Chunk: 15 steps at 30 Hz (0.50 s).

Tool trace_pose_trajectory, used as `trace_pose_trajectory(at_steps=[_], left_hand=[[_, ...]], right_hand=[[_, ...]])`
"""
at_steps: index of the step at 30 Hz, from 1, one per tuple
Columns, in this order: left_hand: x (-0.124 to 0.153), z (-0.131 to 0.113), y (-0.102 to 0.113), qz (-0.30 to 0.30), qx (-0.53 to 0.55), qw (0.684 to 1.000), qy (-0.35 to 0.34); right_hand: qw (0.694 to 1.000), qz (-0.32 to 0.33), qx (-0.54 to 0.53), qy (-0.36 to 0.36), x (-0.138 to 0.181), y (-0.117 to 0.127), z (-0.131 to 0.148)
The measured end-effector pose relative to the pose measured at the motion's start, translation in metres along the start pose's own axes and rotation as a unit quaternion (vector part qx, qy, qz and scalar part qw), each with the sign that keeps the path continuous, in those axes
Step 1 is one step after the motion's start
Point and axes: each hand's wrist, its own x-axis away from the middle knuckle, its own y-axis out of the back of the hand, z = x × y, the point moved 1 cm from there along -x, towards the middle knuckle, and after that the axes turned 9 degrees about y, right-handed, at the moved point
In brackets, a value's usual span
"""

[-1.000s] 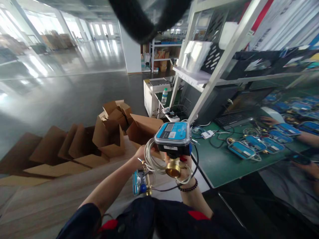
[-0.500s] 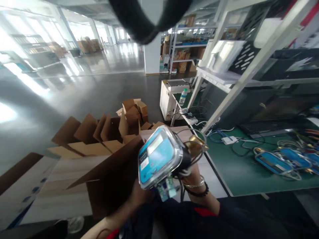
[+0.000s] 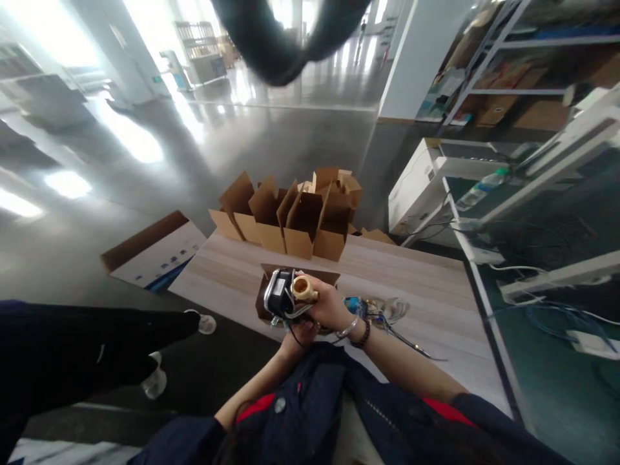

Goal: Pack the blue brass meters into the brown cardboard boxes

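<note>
A boxy meter (image 3: pixel 279 296) with a black back, a clear rim and a thin dark cable is held over an open brown carton (image 3: pixel 264 306). Its brass pipe fitting (image 3: pixel 303 290) faces up. My right hand (image 3: pixel 332 307) is closed round the meter at the fitting side. From below, my left hand (image 3: pixel 301 334) grips its lower edge, fingers curled and partly hidden. On the table (image 3: pixel 416 271), just right of my right wrist, lie a blue part (image 3: pixel 355 305) and a tangle of cables (image 3: pixel 390 309).
A row of open cartons (image 3: pixel 295 223) stands along the table's far edge. A white printed box (image 3: pixel 165 258) is at the left. Another person's dark-clothed legs (image 3: pixel 97 349) are close on my left. At right is a green bench (image 3: pixel 557 374) with cables and a bottle (image 3: pixel 482 188).
The meter has turned over: its blue face no longer shows, and the brass fitting points up. It is lower, over the open carton. My view has swung left and down.
</note>
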Motion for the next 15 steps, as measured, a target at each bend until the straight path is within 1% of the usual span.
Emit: trace_pose_trajectory(at_steps=[1, 2, 4, 5, 7, 9, 11, 12, 14, 15], left_hand=[[0.004, 0.005, -0.001, 0.007, -0.005, 1.000, -0.013], [0.008, 0.009, 0.000, 0.013, -0.010, 1.000, -0.025], [0.017, 0.013, 0.005, 0.018, -0.024, 0.998, -0.058], [0.021, 0.014, 0.010, 0.015, -0.033, 0.996, -0.083], [0.032, 0.011, 0.021, 0.001, -0.047, 0.990, -0.134], [0.042, 0.007, 0.036, -0.022, -0.044, 0.985, -0.165], [0.049, 0.004, 0.055, -0.077, -0.020, 0.985, -0.156], [0.050, 0.004, 0.065, -0.120, -0.006, 0.982, -0.142], [0.047, 0.007, 0.087, -0.232, 0.013, 0.967, -0.103], [0.042, 0.012, 0.098, -0.287, 0.018, 0.955, -0.072]], right_hand=[[0.996, 0.031, 0.078, 0.003, -0.001, -0.011, -0.008], [0.985, 0.072, 0.156, 0.000, -0.002, -0.022, -0.015], [0.943, 0.173, 0.283, -0.035, -0.003, -0.042, -0.029], [0.919, 0.217, 0.324, -0.061, -0.004, -0.051, -0.036], [0.881, 0.283, 0.362, -0.116, -0.005, -0.068, -0.052], [0.863, 0.321, 0.360, -0.152, -0.006, -0.081, -0.066], [0.858, 0.341, 0.347, -0.164, -0.007, -0.086, -0.075], [0.858, 0.348, 0.340, -0.164, -0.007, -0.085, -0.076], [0.867, 0.348, 0.324, -0.151, -0.005, -0.076, -0.071], [0.879, 0.322, 0.322, -0.139, -0.004, -0.069, -0.066]])
